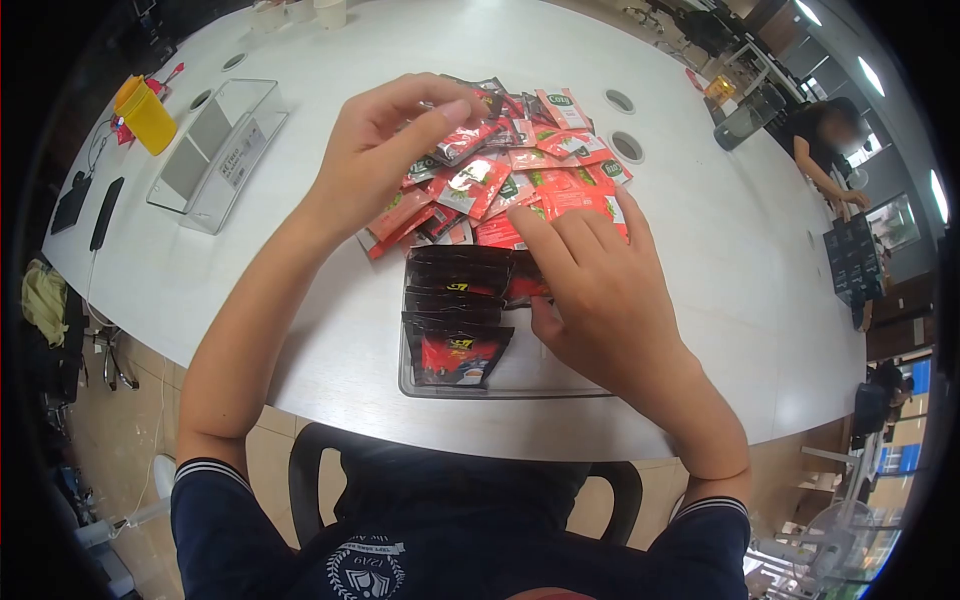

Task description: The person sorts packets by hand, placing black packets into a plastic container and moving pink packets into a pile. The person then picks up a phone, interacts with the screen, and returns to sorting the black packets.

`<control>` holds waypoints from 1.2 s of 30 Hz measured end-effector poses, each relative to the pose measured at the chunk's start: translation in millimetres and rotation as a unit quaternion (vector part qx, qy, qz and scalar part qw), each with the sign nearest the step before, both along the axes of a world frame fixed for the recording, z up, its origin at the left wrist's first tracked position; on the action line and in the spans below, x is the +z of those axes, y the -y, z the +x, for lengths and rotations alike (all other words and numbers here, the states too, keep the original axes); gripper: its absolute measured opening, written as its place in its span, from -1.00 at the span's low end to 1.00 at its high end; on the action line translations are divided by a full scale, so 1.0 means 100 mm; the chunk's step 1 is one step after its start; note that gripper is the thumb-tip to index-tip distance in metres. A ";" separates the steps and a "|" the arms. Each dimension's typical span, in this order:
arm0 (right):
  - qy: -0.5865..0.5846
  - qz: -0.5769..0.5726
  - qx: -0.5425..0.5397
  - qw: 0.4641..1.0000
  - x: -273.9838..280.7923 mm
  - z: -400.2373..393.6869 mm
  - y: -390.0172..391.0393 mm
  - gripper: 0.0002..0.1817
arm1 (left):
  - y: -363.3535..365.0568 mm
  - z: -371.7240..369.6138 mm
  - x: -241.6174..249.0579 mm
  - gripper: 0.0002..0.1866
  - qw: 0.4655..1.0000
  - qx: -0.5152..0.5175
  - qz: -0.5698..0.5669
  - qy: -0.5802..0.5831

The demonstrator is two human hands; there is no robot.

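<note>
A pile of red, pink and black sachets (475, 185) lies on the white table (730, 330). Over the pile's left side is my left hand (390, 140), its fingers curled toward a dark sachet; what they grip, if anything, is unclear. Nearer to me sits a clear tray (545, 385) holding a row of upright black sachets (458, 350) along its left side. My right hand (600, 275) reaches over the tray's right part, fingers bent and spread. Its thumb and index finger are beside another black sachet (525, 280), partly hidden by the hand.
An empty-looking clear holder (215, 150) and a yellow container (145, 115) stand at the left. Paper cups (330, 12) are at the far edge. A dark tumbler (750, 115) stands at the right, near a seated person (820, 150) and a black bag (852, 260).
</note>
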State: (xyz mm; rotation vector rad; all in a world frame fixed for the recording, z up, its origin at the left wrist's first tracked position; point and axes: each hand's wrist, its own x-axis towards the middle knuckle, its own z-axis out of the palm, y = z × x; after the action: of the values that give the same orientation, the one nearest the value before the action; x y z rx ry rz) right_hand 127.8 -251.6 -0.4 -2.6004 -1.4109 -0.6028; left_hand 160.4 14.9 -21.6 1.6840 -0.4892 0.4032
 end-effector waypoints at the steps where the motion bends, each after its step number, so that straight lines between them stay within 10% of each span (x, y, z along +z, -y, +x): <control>1: -0.005 -0.013 0.000 1.000 0.01 0.00 0.00 -0.26 | -0.04 0.03 -0.01 -0.73 0.998 0.023 0.053 0.007; 13: -0.144 0.049 0.071 0.986 0.59 0.24 0.31 -0.15 | -0.42 0.32 -0.44 -0.57 0.846 0.138 0.489 0.164; 22: -0.130 0.282 0.064 0.949 0.69 0.58 0.31 -0.57 | -0.17 0.13 0.47 -0.78 0.966 0.139 0.196 0.090; 36: -0.466 0.307 0.013 0.829 0.69 0.24 0.67 -0.86 | 0.48 -0.52 0.85 -0.52 0.957 -0.002 0.235 0.169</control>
State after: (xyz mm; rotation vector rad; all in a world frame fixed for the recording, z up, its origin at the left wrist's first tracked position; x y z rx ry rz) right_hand 151.3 -318.2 68.4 -1.8602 -0.7354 0.2216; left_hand 108.7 -32.7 63.3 2.0800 -0.8960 0.6119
